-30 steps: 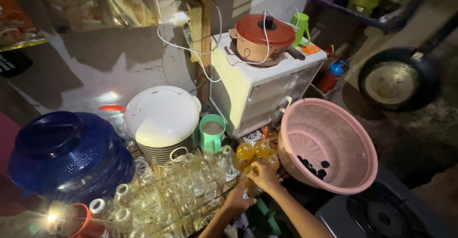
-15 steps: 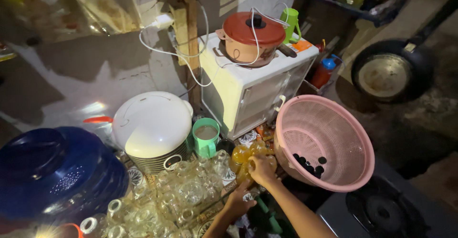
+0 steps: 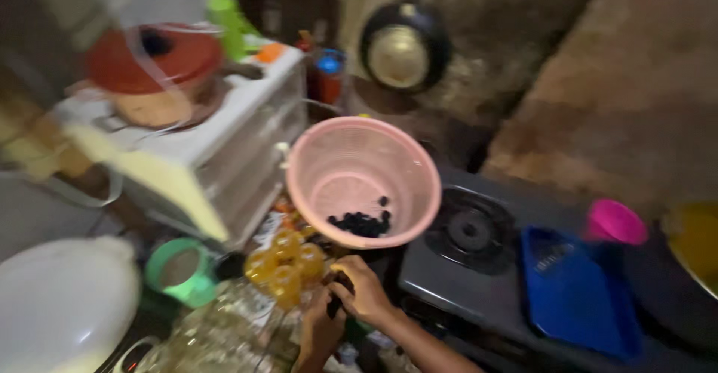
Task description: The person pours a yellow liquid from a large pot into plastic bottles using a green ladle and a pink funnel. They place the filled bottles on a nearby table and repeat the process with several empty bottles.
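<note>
While both hands meet low in the middle of the view, they close around a small dark thing (image 3: 336,292) that sits between them, just below the pink basket (image 3: 364,182). The right hand (image 3: 364,291) curls its fingers over the dark thing, and the left hand (image 3: 321,327) cups it from under. It looks black and small, but the hands cover most of it, so I cannot tell what it is. Just to the left of the hands are some round yellow-orange bottles (image 3: 288,265), close together and touching. The pink basket is tipped toward the camera, and a little heap of dark bits (image 3: 363,223) lies at its low side. A green cup (image 3: 182,270) stands farther left. A gas stove (image 3: 471,231) is to the right, near a blue tray (image 3: 576,291). Everything is blurry, and the clear glasses (image 3: 217,335) at the bottom are hard to make out.
</note>
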